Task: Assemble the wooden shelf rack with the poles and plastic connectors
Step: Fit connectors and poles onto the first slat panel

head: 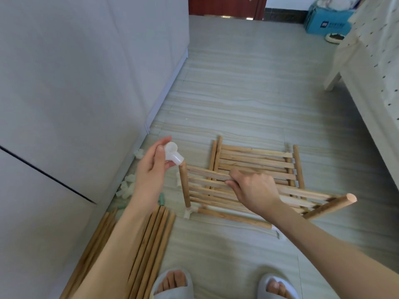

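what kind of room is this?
Probably a bedroom at home. A white wardrobe stands on the left, a bed on the right, with a tiled floor between. A pet bowl sits beside a blue box by the far wall.

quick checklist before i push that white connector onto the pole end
1. Connector held: ok, the left hand pinches it, thumb and fingers around its body.
2. Shelf panel steadied: ok, the right hand grips its slats, with the panel tilted up off the floor.
3. Target pole end bare: ok, no connector on it; the open socket sits just above it.
4. Socket lined up with the pole: cannot tell, it looks angled rather than straight on.
5. Bottom of that pole seated in its connector: ok, it looks joined there.
6. Spare poles at hand: ok, they lie on the floor by the left arm.
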